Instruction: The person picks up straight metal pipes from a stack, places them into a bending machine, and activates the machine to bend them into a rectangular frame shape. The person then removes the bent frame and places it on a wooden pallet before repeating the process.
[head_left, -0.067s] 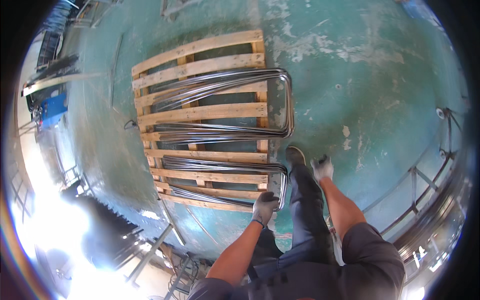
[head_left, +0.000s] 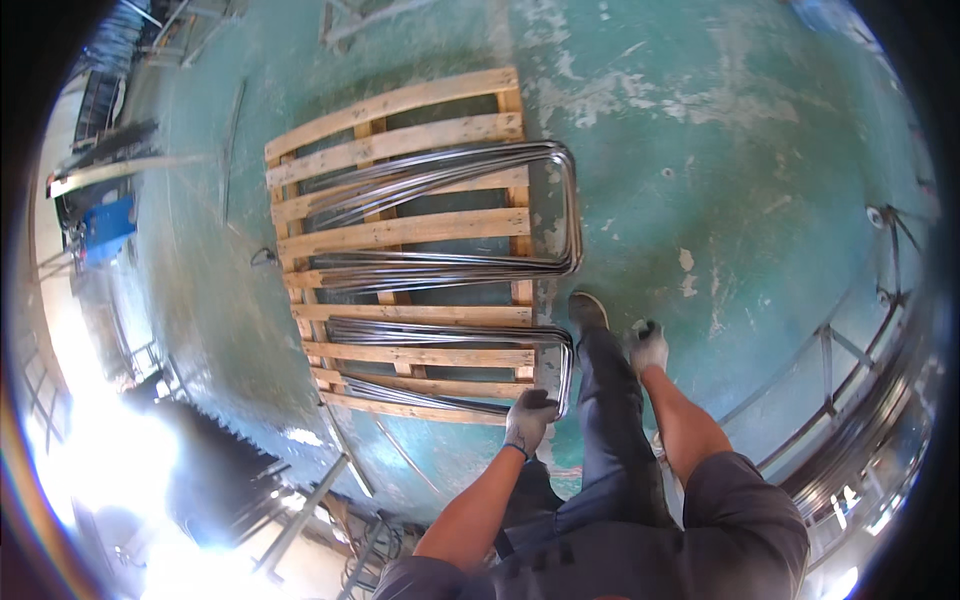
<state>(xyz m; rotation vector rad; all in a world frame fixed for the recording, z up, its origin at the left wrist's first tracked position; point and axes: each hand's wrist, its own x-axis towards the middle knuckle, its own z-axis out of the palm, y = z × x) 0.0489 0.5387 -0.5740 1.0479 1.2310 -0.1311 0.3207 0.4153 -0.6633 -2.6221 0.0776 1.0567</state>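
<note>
My left hand (head_left: 529,420), in a pale work glove with dark fingers, is at the near right corner of a wooden pallet (head_left: 420,228). It overlaps the end of the nearer bundle of bent metal tubes (head_left: 568,370); its fingers look curled, and whether they touch the tubes is hidden. My right hand (head_left: 650,347), gloved alike, hangs over the floor to the right of my leg, its fingers loosely apart with nothing in them. A larger bundle of U-shaped metal tubes (head_left: 574,210) lies across the farther part of the pallet, its bend sticking out past the right edge.
My shoe (head_left: 588,308) is on the green, worn floor (head_left: 690,220) beside the tubes' bends. A metal frame with wheels (head_left: 828,335) stands at the right. Loose bars (head_left: 347,452) lie near the pallet's near left side. A blue box (head_left: 108,228) is far left.
My right hand has moved slightly down and to the right. The view has shifted a little; the tubes lie as before, and my left hand stays at the pallet's corner.
</note>
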